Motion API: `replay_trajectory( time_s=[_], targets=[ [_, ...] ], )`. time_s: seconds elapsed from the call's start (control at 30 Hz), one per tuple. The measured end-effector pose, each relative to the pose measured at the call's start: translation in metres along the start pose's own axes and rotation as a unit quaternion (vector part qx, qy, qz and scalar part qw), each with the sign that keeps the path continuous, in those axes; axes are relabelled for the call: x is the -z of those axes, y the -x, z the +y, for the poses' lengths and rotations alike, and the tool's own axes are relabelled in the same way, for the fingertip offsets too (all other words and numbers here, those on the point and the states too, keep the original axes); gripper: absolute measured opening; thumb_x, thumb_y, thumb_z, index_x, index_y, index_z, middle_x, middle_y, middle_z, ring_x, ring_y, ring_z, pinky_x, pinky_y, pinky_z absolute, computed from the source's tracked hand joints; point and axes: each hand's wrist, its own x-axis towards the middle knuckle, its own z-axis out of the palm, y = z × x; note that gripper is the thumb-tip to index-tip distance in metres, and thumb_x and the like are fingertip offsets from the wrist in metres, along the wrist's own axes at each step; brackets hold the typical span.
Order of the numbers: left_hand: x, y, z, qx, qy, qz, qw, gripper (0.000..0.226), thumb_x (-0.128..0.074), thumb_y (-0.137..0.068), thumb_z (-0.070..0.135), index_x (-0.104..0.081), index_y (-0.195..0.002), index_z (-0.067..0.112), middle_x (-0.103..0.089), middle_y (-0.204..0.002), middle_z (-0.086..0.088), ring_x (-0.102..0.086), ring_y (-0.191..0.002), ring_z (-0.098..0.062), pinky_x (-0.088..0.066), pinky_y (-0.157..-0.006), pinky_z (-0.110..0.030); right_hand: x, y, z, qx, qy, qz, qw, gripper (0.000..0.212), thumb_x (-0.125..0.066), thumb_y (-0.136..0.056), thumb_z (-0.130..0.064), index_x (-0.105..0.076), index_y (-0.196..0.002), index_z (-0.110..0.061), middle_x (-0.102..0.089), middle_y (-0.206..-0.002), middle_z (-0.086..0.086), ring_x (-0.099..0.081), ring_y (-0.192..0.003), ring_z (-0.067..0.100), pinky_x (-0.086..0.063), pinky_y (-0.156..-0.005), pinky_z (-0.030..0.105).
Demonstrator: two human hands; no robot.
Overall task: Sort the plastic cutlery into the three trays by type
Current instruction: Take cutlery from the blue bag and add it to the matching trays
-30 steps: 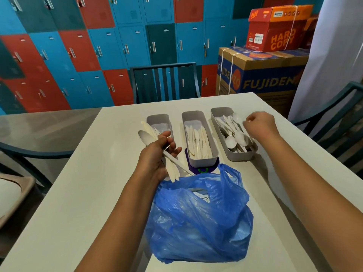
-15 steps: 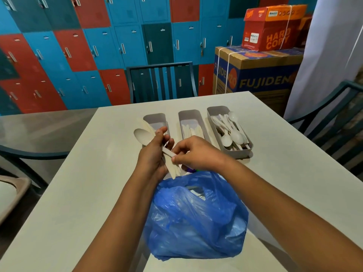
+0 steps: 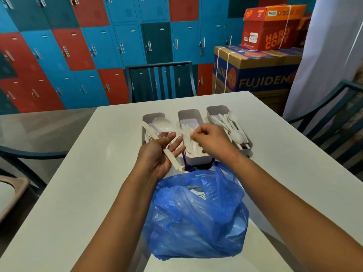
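Three grey trays stand side by side on the white table: the left tray, the middle tray with white knives, and the right tray with white spoons. My left hand is palm up in front of the left tray, fingers spread, and a white plastic knife lies across it. My right hand hovers over the middle tray and pinches the handle of a white spoon, whose bowl hangs above the left tray. I cannot tell what type the left tray's cutlery is.
A crumpled blue plastic bag with more white cutlery inside sits close in front of the trays. Dark chairs stand at the far side and at the right. Stacked cardboard boxes and coloured lockers are behind the table.
My right hand left the right tray, came across to my left hand and took the spoon by its handle. My left fingers opened, leaving the knife on the palm.
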Motion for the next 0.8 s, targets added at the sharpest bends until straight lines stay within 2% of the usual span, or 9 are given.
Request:
replay_trajectory(
  time_s=[0.07,0.13,0.23,0.37,0.53,0.7,0.8],
  targets=[
    [0.002,-0.002,-0.001,0.006,0.000,0.010,1.000,0.020,-0.031,-0.100,0.002,-0.050,-0.103,0.005,-0.056,-0.090,-0.009,-0.060,-0.080,-0.022,-0.049,-0.076,-0.045,0.012,-0.009,0.006,0.000,0.038,0.063,0.997,0.016,-0.049,-0.091,-0.008,-0.057,-0.078,-0.013,-0.053,-0.073,-0.003,-0.048,-0.069,0.013,-0.036,-0.055,0.022],
    [0.005,-0.005,-0.002,0.013,0.004,0.018,1.000,0.020,-0.033,-0.100,0.004,-0.052,-0.098,0.006,-0.054,-0.084,-0.007,-0.059,-0.074,-0.018,-0.050,-0.065,-0.041,0.028,-0.019,0.015,-0.028,0.065,0.125,0.990,0.019,-0.042,-0.091,-0.003,-0.060,-0.097,-0.006,-0.058,-0.091,0.005,-0.048,-0.082,0.017,-0.035,-0.064,0.024],
    [0.007,-0.007,-0.002,0.017,0.006,0.027,0.999,0.018,-0.036,-0.099,0.003,-0.054,-0.096,0.007,-0.053,-0.078,-0.005,-0.057,-0.067,-0.015,-0.052,-0.061,-0.037,0.052,-0.033,0.034,-0.082,0.102,0.186,0.974,0.028,-0.043,-0.092,-0.003,-0.054,-0.118,0.002,-0.055,-0.121,0.017,-0.053,-0.104,0.028,-0.037,-0.074,0.027],
    [0.008,-0.007,-0.002,0.023,0.009,0.023,0.999,0.017,-0.038,-0.098,0.003,-0.054,-0.098,0.007,-0.051,-0.076,-0.005,-0.056,-0.065,-0.013,-0.058,-0.055,-0.036,0.071,-0.056,0.062,-0.180,0.134,0.231,0.947,0.028,-0.050,-0.093,-0.004,-0.050,-0.121,-0.001,-0.052,-0.125,0.019,-0.053,-0.113,0.033,-0.047,-0.079,0.034],
    [0.009,-0.007,-0.002,0.030,0.013,0.027,0.999,0.016,-0.039,-0.098,0.004,-0.055,-0.100,0.007,-0.051,-0.075,-0.005,-0.055,-0.064,-0.013,-0.059,-0.050,-0.033,0.075,-0.071,0.077,-0.222,0.168,0.204,0.939,0.031,-0.054,-0.093,-0.009,-0.047,-0.122,-0.002,-0.053,-0.123,0.020,-0.055,-0.106,0.033,-0.042,-0.070,0.030],
    [0.010,-0.007,-0.002,0.031,0.007,0.030,0.999,0.017,-0.040,-0.099,0.006,-0.053,-0.109,0.006,-0.052,-0.076,-0.005,-0.055,-0.063,-0.012,-0.058,-0.050,-0.033,0.079,-0.074,0.080,-0.202,0.213,0.139,0.946,0.028,-0.048,-0.095,-0.007,-0.051,-0.121,0.001,-0.055,-0.121,0.021,-0.053,-0.096,0.032,-0.044,-0.076,0.033],
    [0.010,-0.008,-0.003,0.033,0.001,0.030,0.999,0.018,-0.041,-0.099,0.007,-0.053,-0.112,0.006,-0.052,-0.076,-0.005,-0.056,-0.063,-0.012,-0.057,-0.052,-0.034,0.081,-0.073,0.080,-0.193,0.244,0.115,0.943,0.026,-0.048,-0.095,-0.006,-0.054,-0.118,0.004,-0.056,-0.120,0.022,-0.050,-0.089,0.028,-0.049,-0.085,0.036]
  ],
)
